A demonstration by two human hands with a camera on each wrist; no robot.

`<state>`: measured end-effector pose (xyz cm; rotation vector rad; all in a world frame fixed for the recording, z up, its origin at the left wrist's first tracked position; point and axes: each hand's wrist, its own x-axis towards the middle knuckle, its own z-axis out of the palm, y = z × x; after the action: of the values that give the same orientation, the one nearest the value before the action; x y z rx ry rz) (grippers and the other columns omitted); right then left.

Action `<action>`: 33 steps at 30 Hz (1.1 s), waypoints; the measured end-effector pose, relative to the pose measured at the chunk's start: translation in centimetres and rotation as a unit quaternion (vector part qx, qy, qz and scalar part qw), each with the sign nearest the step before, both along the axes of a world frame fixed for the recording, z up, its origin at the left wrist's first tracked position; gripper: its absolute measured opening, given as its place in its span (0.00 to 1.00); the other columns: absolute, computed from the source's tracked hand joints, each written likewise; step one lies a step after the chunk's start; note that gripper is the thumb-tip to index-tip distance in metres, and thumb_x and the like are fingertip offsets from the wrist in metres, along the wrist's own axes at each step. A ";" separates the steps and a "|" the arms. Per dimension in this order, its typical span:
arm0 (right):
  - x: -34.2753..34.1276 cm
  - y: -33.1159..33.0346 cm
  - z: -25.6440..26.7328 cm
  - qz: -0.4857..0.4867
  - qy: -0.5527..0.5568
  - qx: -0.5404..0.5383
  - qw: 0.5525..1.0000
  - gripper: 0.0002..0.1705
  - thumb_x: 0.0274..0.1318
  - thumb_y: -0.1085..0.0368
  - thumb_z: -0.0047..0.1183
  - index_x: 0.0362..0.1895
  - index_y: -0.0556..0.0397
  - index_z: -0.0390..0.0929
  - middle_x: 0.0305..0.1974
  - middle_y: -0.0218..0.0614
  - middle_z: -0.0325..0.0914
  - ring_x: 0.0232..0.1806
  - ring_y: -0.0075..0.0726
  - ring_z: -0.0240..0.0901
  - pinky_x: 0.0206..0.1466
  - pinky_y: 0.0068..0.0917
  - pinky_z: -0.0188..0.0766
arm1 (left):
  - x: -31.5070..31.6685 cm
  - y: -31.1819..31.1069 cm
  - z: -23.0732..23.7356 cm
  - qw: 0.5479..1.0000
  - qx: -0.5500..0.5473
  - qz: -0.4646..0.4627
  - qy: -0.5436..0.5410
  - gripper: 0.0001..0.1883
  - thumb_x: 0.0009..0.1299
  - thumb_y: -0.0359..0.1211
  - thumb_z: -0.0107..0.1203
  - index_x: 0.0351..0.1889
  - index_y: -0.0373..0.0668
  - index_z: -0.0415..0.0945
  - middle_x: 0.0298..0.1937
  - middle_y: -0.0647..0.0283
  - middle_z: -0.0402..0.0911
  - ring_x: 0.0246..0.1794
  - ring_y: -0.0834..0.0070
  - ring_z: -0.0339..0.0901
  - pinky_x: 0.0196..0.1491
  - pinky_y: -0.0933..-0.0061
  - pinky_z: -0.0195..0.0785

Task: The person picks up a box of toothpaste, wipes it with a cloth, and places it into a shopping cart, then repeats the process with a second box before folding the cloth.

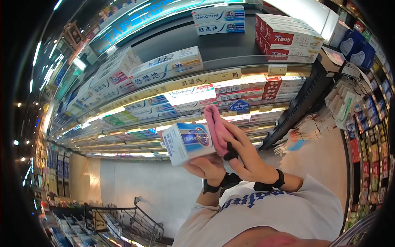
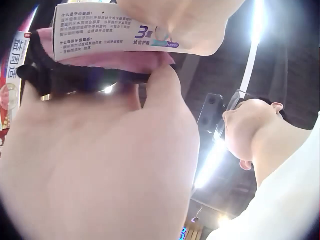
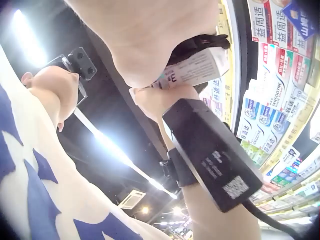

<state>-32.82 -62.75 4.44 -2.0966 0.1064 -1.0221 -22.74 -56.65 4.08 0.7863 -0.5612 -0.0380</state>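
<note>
In the head view, my left hand (image 1: 205, 166) holds a white and blue toothpaste box (image 1: 175, 150) from below. My right hand (image 1: 247, 154) grips a folded pink cloth (image 1: 214, 127) with a black strap (image 1: 231, 152), close against the box's right end. The left wrist view shows my left hand (image 2: 180, 20) over the printed side of the box (image 2: 95, 30). Below it the thumb of my right hand (image 2: 100, 160) lies against the pink cloth (image 2: 120, 61). From the right wrist, the box (image 3: 200, 70) appears between both hands, partly hidden by fingers.
Shelves of boxed toothpaste rise in front, with Sensodyne boxes (image 1: 218, 19) and red and white boxes (image 1: 288, 37) on top. A shopping cart (image 1: 123, 218) stands at the lower left on the grey floor (image 1: 135, 181). Hanging packets (image 1: 304, 131) line the right side.
</note>
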 end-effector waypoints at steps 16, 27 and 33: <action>-18.1 -1.9 -1.0 0.030 -0.123 0.342 0.931 0.31 0.73 0.61 0.41 0.73 0.62 0.52 0.66 0.43 0.64 0.69 0.36 0.58 0.73 0.35 0.51 | -15.1 -4.0 2.5 0.839 0.203 0.082 -0.498 0.42 0.51 0.30 0.72 0.64 0.39 0.60 0.62 0.50 0.67 0.61 0.58 0.67 0.60 0.57 0.64; -18.9 -1.4 -1.9 0.149 -0.130 0.349 0.916 0.34 0.76 0.50 0.34 0.74 0.61 0.56 0.70 0.42 0.60 0.69 0.34 0.57 0.71 0.33 0.54 | -17.3 1.2 0.2 0.882 0.253 0.070 -0.392 0.36 0.63 0.27 0.64 0.68 0.30 0.59 0.63 0.45 0.70 0.58 0.51 0.68 0.61 0.53 0.60; -11.5 5.0 -2.8 0.248 0.196 0.299 0.900 0.35 0.77 0.45 0.29 0.71 0.60 0.60 0.56 0.37 0.70 0.51 0.28 0.62 0.54 0.23 0.62 | -14.2 11.3 0.3 0.942 0.196 0.118 -0.247 0.45 0.72 0.34 0.55 0.77 0.29 0.35 0.73 0.42 0.58 0.66 0.61 0.66 0.67 0.62 0.63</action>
<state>-44.34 -57.74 1.62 -1.5982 0.0680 -0.2035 -36.97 -45.40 4.38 1.2624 -0.9473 0.2852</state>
